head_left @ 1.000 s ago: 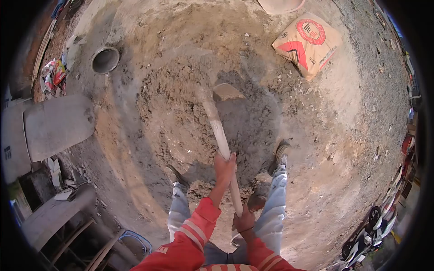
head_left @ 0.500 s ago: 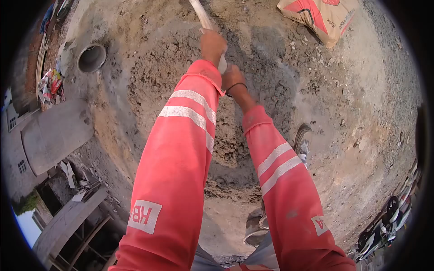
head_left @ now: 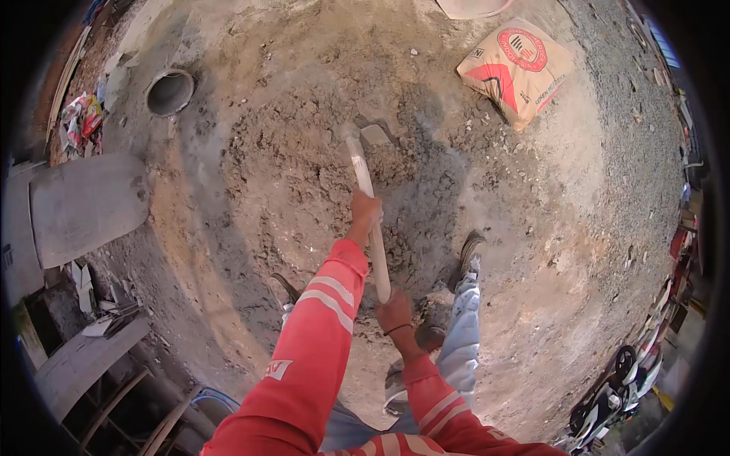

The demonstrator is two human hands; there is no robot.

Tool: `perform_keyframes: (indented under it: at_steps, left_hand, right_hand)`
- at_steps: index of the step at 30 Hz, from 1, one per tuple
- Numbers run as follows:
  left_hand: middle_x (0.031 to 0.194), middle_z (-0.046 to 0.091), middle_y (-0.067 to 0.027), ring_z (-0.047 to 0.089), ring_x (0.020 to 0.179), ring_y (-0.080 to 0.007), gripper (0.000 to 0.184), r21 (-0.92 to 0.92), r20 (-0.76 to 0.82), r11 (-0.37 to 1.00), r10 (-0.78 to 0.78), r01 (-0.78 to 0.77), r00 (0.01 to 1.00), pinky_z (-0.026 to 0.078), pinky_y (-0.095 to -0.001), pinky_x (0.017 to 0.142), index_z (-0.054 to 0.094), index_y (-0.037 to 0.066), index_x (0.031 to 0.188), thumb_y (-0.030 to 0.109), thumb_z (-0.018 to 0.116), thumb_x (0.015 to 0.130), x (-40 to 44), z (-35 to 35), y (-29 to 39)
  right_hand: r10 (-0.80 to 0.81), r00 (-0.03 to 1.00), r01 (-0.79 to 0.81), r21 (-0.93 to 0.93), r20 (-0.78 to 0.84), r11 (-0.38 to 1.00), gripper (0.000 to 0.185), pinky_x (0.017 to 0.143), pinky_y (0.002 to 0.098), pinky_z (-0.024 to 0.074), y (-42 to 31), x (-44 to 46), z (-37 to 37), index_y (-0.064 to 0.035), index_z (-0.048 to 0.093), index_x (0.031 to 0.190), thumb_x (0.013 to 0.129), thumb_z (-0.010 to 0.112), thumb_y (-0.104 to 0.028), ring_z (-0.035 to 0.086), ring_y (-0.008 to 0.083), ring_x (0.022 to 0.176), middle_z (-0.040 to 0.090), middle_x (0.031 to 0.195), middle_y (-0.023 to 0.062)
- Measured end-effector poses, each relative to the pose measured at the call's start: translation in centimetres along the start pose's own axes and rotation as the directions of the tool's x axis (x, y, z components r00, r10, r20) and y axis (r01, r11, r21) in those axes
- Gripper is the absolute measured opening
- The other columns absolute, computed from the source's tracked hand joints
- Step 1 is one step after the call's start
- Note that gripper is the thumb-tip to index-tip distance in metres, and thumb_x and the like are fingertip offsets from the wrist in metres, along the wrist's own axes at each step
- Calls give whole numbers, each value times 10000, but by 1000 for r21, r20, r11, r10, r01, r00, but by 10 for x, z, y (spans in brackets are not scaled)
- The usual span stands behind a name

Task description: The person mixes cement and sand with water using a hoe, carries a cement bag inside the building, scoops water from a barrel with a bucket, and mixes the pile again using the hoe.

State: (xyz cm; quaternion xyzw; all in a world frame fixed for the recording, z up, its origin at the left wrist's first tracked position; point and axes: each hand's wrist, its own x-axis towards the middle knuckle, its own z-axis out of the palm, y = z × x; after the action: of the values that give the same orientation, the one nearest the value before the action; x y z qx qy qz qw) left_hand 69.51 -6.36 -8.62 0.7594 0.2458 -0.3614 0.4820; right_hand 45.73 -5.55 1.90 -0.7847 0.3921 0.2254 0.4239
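My left hand (head_left: 366,210) is wrapped round the middle of a hoe's pale wooden handle (head_left: 379,262). Lower down, close to my body, my right hand (head_left: 395,310) grips the handle's near end; a dark band circles that wrist. The hoe's grey blade (head_left: 375,135) rests at the far end, partly sunk in a spread of wet, lumpy mortar mix (head_left: 293,144). Both my sleeves are red with pale stripes.
A paper cement bag (head_left: 521,68) lies beyond the mix at right. A round bucket (head_left: 169,92) sits at left, near a grey sheet (head_left: 91,205). Boots (head_left: 471,251) stand around the mix's near side. Motorcycles (head_left: 620,395) are at lower right.
Both hands have drawn back toward my body with the hoe, the right one farther, so they are now wider apart. The blade has come into view in the mix. The camera view has shifted.
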Motion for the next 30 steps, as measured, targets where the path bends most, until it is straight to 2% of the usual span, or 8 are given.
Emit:
perform_keyframes:
  at_steps: [5,7,10,14,16,22,26,30]
  left_hand:
    - [715,608,-99,625,556,-215,244,-30,-5,990,-139,139,990,508,-356,498,519,-7,1026,89,651,845,-169,-29,-118]
    - [787,627,-135,659,678,-254,321,153,-87,988,7,7,996,534,-377,633,527,-11,1092,93,664,821,-199,-20,-198]
    - [825,625,-153,652,733,-261,373,112,-150,980,183,-168,971,522,-369,709,526,-19,1126,103,672,805,-235,-29,-142]
    - [928,635,-128,643,765,-184,458,-287,22,928,255,-238,967,514,-325,691,462,-7,1247,68,640,832,-206,-60,38]
    - [1092,589,-129,642,907,-171,515,-333,-79,732,606,-594,791,521,-279,735,374,-21,1360,16,576,887,-193,-83,120]
    - [1127,607,-141,643,947,-189,482,-221,-174,879,391,-423,904,515,-290,806,456,1,1316,29,617,862,-166,-120,60]
    - [1084,607,-128,632,891,-158,390,-230,-230,960,103,-157,968,518,-282,771,508,-21,1237,21,613,863,-170,-118,-61]
    - [1077,586,-130,644,868,-157,373,-163,-244,978,91,-133,965,526,-269,745,488,-33,1234,-1,567,871,-185,-120,-116]
  right_hand:
    - [289,956,-278,-165,48,946,373,752,524,504,50,-188,19,-77,582,1045,704,702,-171,644,426,869,658,900,232]
    - [352,936,-345,-192,3,919,389,737,533,501,70,-237,25,-105,588,1079,711,699,-164,645,426,843,660,879,218]
    - [220,971,-232,-147,-91,962,300,642,515,503,76,-234,17,-100,598,995,719,703,-156,648,419,729,645,750,202]
    - [-178,953,202,75,-247,977,204,570,453,505,29,-92,-11,-56,571,896,742,694,-109,642,401,642,610,661,195]
    - [-342,895,398,164,-287,903,245,579,412,511,-47,7,-53,-20,548,945,805,700,-151,650,385,647,616,700,184]
    - [-671,573,780,63,-470,622,442,570,434,432,-269,311,-122,9,529,900,970,530,-428,567,362,610,554,662,192]
    - [-699,561,698,-200,-444,687,683,571,397,445,-293,471,-113,31,571,775,937,449,-620,576,253,586,545,614,127]
    - [-218,973,221,39,-76,974,729,475,383,454,-265,505,-104,11,575,717,892,460,-687,585,228,497,573,596,108]
